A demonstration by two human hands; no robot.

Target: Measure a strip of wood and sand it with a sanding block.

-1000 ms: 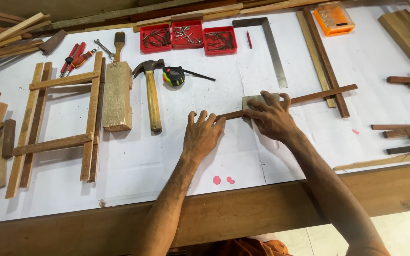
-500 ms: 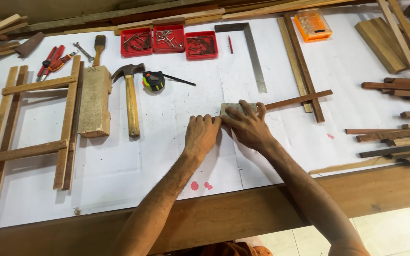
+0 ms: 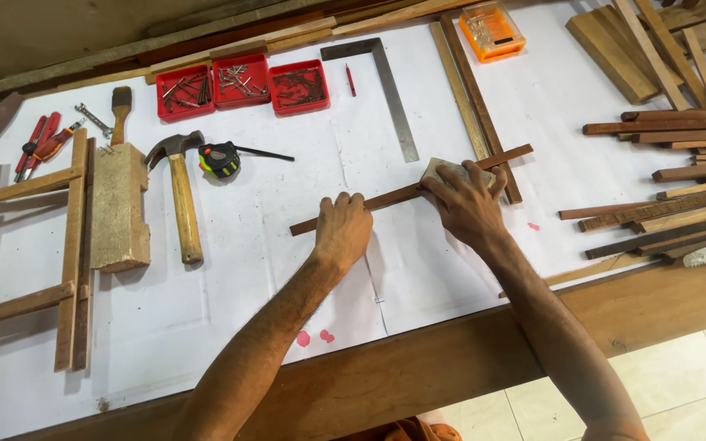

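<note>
— Wooden strip (image 3: 386, 198), where is it lying?

— Flat on the white-covered tabletop (image 3: 271, 269), slanting from about eight o'clock up toward two o'clock, in the middle of my view. My left hand (image 3: 343, 231) presses down on its lower half, fingers curled over the edge, so that grip is closed on the strip. My right hand (image 3: 467, 204) is wrapped around a grey sanding block (image 3: 444, 170), and the block sits right on the strip's upper part.

— What lies around it?

— At eleven o'clock from my left hand, a hammer (image 3: 180, 193) and a tape measure (image 3: 221, 158), near each other. Straight up at twelve, a steel square (image 3: 387, 91) and three red trays of nails (image 3: 243, 84). At one o'clock, an orange box (image 3: 492, 31). Two long battens (image 3: 471, 98) run just under the far end of the strip. At three o'clock, a pile of dark slats (image 3: 663, 180), well apart from my hands. At nine o'clock, a wooden frame (image 3: 30, 253) and a thick block (image 3: 118, 208).
</note>
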